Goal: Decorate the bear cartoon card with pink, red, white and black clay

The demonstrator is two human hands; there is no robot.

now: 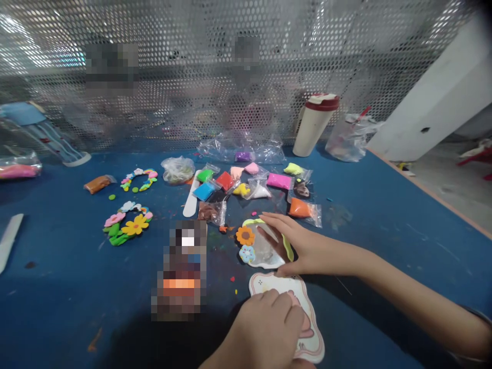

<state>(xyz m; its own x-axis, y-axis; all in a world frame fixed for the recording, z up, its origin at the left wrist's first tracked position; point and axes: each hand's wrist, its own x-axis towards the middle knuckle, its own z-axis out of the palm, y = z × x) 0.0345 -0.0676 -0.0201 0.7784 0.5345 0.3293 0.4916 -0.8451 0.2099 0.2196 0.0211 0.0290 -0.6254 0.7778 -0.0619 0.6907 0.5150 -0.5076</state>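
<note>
My right hand (292,246) lies open on a plastic sheet (265,251), my left hand (265,328) curled on a card (313,333), near bags of clay (302,208).

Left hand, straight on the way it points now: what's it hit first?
Probably the right hand, around the heel of its palm, just past the upper edge of the white scalloped paper card under the left hand. Depth is hard to judge from this view.
</note>
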